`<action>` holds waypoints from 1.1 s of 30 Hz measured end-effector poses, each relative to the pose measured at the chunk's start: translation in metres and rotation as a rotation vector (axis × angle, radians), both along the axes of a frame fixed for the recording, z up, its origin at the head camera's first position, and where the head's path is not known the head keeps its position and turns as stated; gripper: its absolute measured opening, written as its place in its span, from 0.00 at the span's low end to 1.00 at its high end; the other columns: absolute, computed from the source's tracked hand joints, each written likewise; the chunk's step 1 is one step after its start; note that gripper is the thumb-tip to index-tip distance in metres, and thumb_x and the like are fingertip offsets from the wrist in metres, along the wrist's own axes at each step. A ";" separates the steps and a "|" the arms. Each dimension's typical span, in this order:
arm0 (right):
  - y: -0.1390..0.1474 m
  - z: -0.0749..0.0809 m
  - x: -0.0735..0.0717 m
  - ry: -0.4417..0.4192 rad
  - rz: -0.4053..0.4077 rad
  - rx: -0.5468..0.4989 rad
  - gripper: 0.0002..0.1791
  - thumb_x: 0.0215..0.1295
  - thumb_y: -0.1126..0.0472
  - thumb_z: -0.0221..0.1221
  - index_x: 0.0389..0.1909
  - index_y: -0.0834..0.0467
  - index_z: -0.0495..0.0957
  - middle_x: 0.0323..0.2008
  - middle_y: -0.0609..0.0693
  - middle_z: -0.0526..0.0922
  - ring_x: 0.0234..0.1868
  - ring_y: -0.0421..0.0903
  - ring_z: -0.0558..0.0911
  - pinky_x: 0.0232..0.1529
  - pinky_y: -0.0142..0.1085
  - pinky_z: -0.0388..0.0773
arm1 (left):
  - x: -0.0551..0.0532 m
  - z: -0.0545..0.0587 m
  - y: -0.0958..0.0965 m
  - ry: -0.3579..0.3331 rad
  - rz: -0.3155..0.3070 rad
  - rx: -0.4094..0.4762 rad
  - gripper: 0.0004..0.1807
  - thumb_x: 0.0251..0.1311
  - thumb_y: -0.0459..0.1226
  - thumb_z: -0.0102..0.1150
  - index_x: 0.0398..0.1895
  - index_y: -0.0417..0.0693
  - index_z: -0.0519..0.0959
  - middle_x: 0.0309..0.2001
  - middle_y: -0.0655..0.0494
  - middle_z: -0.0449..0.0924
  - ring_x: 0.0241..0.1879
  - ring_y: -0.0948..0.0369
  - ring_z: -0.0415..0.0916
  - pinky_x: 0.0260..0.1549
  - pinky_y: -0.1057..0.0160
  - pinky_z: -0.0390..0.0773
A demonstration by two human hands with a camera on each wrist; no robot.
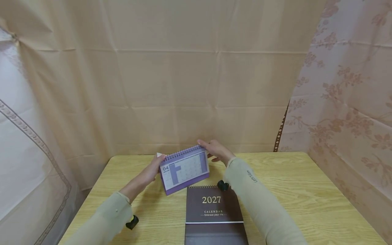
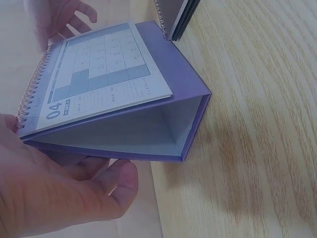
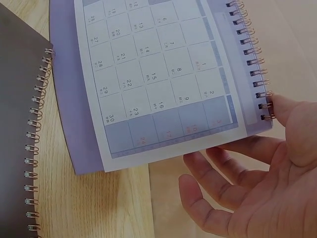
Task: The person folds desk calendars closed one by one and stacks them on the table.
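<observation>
A purple desk calendar (image 1: 186,173), showing a white and lilac "04" page, is held tilted between both hands over the far part of the table. My left hand (image 1: 149,170) grips its upper left end; in the left wrist view the thumb is by the spiral binding and the fingers (image 2: 119,183) lie behind the back panel. At the upper right end, my right hand (image 1: 218,150) pinches the bound edge between thumb and forefinger, its other fingers (image 3: 218,181) loosely bent. The folded stand gapes open at its side. Its lower edge is close over the wood.
A dark brown 2027 calendar (image 1: 211,206) lies nearer on the wooden table (image 1: 294,197), its spiral edge just below the purple one. Beige curtain cloth (image 1: 183,85) hangs behind the table, with a floral cloth (image 1: 346,102) at right. Small black devices (image 1: 132,222) sit at the wrists.
</observation>
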State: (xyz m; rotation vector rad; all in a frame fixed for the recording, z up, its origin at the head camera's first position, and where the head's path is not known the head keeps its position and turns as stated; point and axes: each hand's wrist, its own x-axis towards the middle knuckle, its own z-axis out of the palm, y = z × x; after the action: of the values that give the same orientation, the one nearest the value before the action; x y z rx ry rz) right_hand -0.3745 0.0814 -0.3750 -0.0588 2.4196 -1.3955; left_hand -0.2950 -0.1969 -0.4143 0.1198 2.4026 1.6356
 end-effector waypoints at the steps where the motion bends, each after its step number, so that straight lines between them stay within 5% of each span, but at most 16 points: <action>1: 0.001 0.000 0.000 0.001 0.001 -0.004 0.36 0.73 0.32 0.51 0.54 0.63 0.78 0.51 0.56 0.81 0.55 0.58 0.80 0.57 0.56 0.76 | 0.000 0.000 0.000 -0.002 0.004 -0.001 0.37 0.77 0.62 0.22 0.78 0.50 0.47 0.65 0.36 0.72 0.70 0.34 0.61 0.60 0.21 0.54; 6: 0.001 -0.001 0.001 0.001 -0.002 -0.027 0.35 0.73 0.33 0.51 0.53 0.63 0.77 0.51 0.56 0.80 0.55 0.58 0.79 0.56 0.55 0.76 | 0.000 0.003 0.002 0.002 0.011 0.005 0.40 0.79 0.59 0.26 0.82 0.53 0.29 0.69 0.32 0.66 0.69 0.32 0.61 0.59 0.22 0.57; 17: -0.010 -0.003 -0.007 0.058 -0.027 -0.044 0.30 0.77 0.42 0.52 0.68 0.58 0.74 0.61 0.55 0.79 0.58 0.56 0.76 0.59 0.60 0.72 | 0.001 0.003 0.001 0.080 0.013 0.024 0.41 0.79 0.58 0.31 0.81 0.59 0.23 0.74 0.34 0.58 0.70 0.32 0.60 0.55 0.23 0.63; 22: -0.010 -0.003 -0.006 0.057 -0.037 -0.047 0.30 0.77 0.42 0.52 0.69 0.58 0.73 0.62 0.55 0.78 0.59 0.56 0.76 0.58 0.58 0.74 | 0.001 0.000 0.000 0.098 0.025 0.061 0.43 0.79 0.57 0.34 0.80 0.61 0.21 0.76 0.35 0.54 0.72 0.34 0.54 0.64 0.27 0.55; 28: -0.012 -0.003 -0.006 0.063 -0.060 -0.065 0.29 0.77 0.43 0.53 0.69 0.57 0.74 0.63 0.56 0.77 0.59 0.56 0.75 0.61 0.59 0.72 | -0.002 -0.001 0.001 0.133 0.102 0.054 0.43 0.77 0.57 0.42 0.82 0.63 0.30 0.72 0.37 0.65 0.72 0.37 0.57 0.71 0.36 0.45; 33: -0.013 -0.004 -0.007 0.085 -0.066 -0.075 0.28 0.76 0.44 0.54 0.67 0.58 0.75 0.63 0.57 0.77 0.60 0.56 0.75 0.59 0.59 0.74 | -0.004 -0.002 0.000 0.157 0.123 0.064 0.43 0.77 0.55 0.46 0.83 0.62 0.34 0.65 0.36 0.74 0.66 0.39 0.69 0.70 0.38 0.54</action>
State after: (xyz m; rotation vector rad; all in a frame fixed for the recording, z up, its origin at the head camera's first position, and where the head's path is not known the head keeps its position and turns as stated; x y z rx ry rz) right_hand -0.3819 0.0686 -0.3788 -0.0584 2.4574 -1.5418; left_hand -0.2985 -0.1967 -0.4162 0.1167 2.5189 1.8213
